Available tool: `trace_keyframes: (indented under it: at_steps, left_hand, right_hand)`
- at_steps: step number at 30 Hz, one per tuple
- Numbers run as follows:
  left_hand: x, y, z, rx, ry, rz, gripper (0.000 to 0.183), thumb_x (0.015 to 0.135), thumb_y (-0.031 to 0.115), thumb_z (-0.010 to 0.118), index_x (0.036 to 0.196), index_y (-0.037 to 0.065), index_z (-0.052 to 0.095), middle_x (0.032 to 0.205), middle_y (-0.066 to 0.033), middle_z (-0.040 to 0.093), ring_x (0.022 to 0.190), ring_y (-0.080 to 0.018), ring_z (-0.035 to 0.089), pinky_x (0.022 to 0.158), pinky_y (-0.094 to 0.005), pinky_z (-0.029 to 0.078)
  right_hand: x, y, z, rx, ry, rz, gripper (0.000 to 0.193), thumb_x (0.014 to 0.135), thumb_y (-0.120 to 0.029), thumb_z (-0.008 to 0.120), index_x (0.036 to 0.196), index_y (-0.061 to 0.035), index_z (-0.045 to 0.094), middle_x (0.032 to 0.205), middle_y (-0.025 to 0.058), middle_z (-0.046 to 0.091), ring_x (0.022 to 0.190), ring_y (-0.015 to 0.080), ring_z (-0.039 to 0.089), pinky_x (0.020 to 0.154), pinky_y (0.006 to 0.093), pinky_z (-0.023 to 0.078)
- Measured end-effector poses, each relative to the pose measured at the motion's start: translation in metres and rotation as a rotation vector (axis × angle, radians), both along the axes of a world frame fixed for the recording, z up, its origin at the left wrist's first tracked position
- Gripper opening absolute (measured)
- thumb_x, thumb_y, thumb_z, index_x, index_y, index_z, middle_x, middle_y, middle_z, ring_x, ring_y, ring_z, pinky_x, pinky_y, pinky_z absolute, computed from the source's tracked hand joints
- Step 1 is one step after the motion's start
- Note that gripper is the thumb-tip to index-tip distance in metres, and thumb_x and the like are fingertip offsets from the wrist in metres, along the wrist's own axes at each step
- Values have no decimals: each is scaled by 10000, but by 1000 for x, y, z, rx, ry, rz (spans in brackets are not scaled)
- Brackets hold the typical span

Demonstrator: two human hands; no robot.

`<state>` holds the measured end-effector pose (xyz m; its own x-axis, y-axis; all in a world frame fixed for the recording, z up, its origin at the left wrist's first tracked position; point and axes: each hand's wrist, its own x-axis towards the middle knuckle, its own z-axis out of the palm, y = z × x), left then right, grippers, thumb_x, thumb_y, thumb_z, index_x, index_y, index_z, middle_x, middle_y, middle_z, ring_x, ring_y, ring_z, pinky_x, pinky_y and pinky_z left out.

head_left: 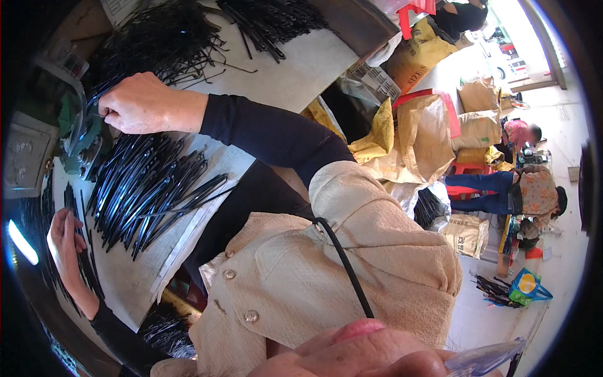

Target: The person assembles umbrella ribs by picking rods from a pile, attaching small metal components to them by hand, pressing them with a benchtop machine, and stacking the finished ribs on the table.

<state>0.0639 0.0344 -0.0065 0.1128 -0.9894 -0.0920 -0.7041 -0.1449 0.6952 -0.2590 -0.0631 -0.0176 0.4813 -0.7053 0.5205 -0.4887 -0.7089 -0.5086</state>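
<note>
My right hand (pixel 141 103) is closed, thumb against the bent fingers, beside a clear-sided device with green parts (pixel 81 129). Whatever it pinches is too small to make out. Just beneath it on the worktable (pixel 213 166) lies a thick bundle of long, thin, glossy black strips (pixel 147 191), roughly lined up. Farther left, my left hand (pixel 66 242) rests by more black strips (pixel 88 239), its fingers loosely bent and apart; no held thing shows in it.
Tangled black strips (pixel 157 41) and another bundle (pixel 273 22) cover the table's far part. Yellow and tan sacks (pixel 421 135) stand on the right, with a red stool (pixel 468 169) behind. A person in blue jeans (pixel 480 191) is there. Below the table lie more strips (pixel 166 330).
</note>
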Motion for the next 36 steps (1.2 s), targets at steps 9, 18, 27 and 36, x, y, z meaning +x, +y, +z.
trace_keyframes:
  at_steps: [9, 18, 27, 36]
  left_hand:
    - [-71, 2, 31, 3, 407, -113, 276, 852, 253, 576, 922, -13, 604, 693, -48, 609, 449, -55, 469, 405, -184, 352]
    - [-70, 1, 10, 43, 601, -132, 283, 864, 287, 567, 907, 8, 589, 690, -42, 597, 426, -45, 435, 382, -185, 314]
    - [-71, -4, 7, 18, 658, -134, 283, 856, 309, 587, 877, 27, 596, 683, -32, 593, 429, -38, 421, 383, -182, 288]
    - [-75, -2, 6, 12, 687, -133, 277, 861, 296, 583, 921, 26, 601, 685, -32, 600, 431, -38, 421, 385, -181, 289]
  right_hand:
    - [4, 9, 11, 466, -159, 215, 190, 853, -180, 610, 958, -22, 625, 718, 11, 607, 601, 60, 560, 539, 189, 459]
    - [24, 30, 24, 819, -187, 292, 202, 875, -164, 572, 945, 22, 608, 665, 26, 593, 507, 51, 526, 463, 176, 414]
    - [34, 34, 26, 810, -121, 264, 207, 881, -165, 554, 944, 22, 616, 653, 25, 589, 497, 47, 519, 450, 172, 399]
    - [34, 35, 25, 828, -129, 264, 198, 879, -157, 556, 944, 19, 618, 651, 25, 588, 491, 46, 513, 446, 171, 395]
